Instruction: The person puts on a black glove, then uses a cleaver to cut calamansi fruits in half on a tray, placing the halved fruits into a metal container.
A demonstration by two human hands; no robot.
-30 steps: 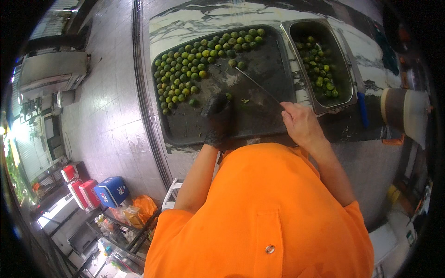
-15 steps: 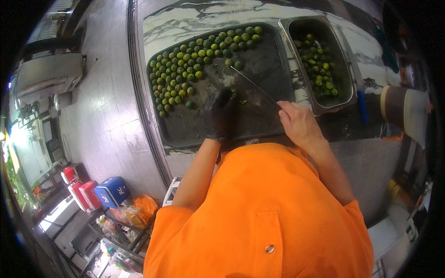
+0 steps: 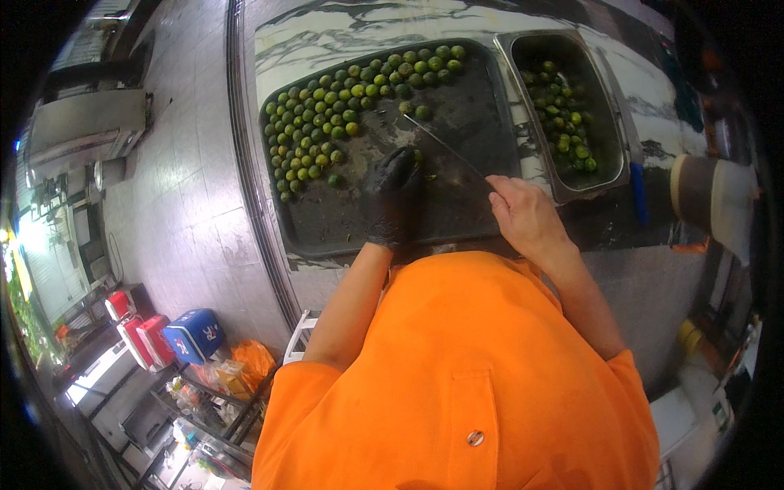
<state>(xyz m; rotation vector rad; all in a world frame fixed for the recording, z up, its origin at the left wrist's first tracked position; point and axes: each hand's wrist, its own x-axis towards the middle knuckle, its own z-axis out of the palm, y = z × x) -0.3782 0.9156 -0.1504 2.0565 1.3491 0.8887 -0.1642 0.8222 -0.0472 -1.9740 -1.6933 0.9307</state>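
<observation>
Tray (image 3: pixel 474 200): dark, flat, rounded at the corners, lying on the table (image 3: pixel 343 31), whose top is white with black marbling.
Citrus fruits (image 3: pixel 314 118): small, round, green, some yellowish; packed side by side along the tray's far edge and down its left part.
Lone fruit (image 3: pixel 334 180): just off the near end of that pack, in the tray's left half, near the gloved hand.
Fruit pair (image 3: pixel 421 113): two whole ones beside each other, apart from the pack, in the tray's far middle.
Left hand (image 3: pixel 394 194): in a black glove, over the tray's near middle; fingers curled, with a green piece (image 3: pixel 418 155) showing at their tips. Cannot tell whether they are clamped on it.
Right hand (image 3: pixel 527 212): bare, at the tray's near right edge; fingers closed around the handle end of a knife (image 3: pixel 449 149).
Blade: thin, slanting across the tray to the far left, its tip at the near side of the pair's left fruit; contact cannot be told.
Scrap (image 3: pixel 431 176): a small green bit on the tray, right of the glove.
Metal pan (image 3: pixel 618 167): deep, right of the tray, holding green fruits (image 3: pixel 563 126), some apparently cut.
Blue handle (image 3: pixel 639 194): right of the tray, beyond the pan.
</observation>
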